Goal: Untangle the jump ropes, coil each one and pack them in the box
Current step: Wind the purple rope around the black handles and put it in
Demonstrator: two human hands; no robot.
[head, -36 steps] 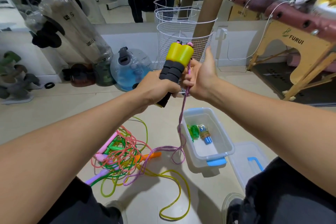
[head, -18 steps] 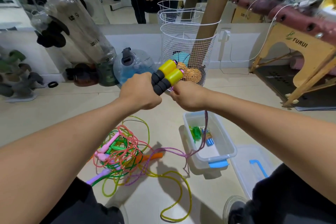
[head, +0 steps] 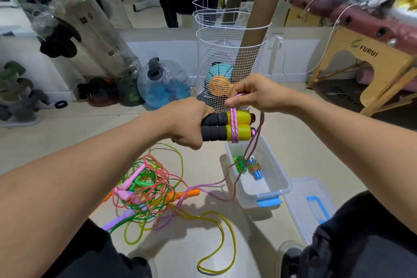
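Above the floor, seen from the head camera, the left hand [head: 187, 127] clamps the two yellow-and-black handles [head: 228, 127] side by side, while the right hand [head: 250, 95] pinches the pink rope [head: 234, 127] and loops it around them. Its slack trails down past the box [head: 262, 189] into the tangled pile [head: 146, 189]. Pulling hard could snag that pile and loosen the wraps.

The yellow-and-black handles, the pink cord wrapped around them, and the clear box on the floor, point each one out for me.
yellow-and-black handles [head: 239, 132], head view, yellow end of the lower handle.
pink cord [head: 234, 122], head view, the turns wound over the handles.
clear box [head: 284, 184], head view, right wall near the rim.
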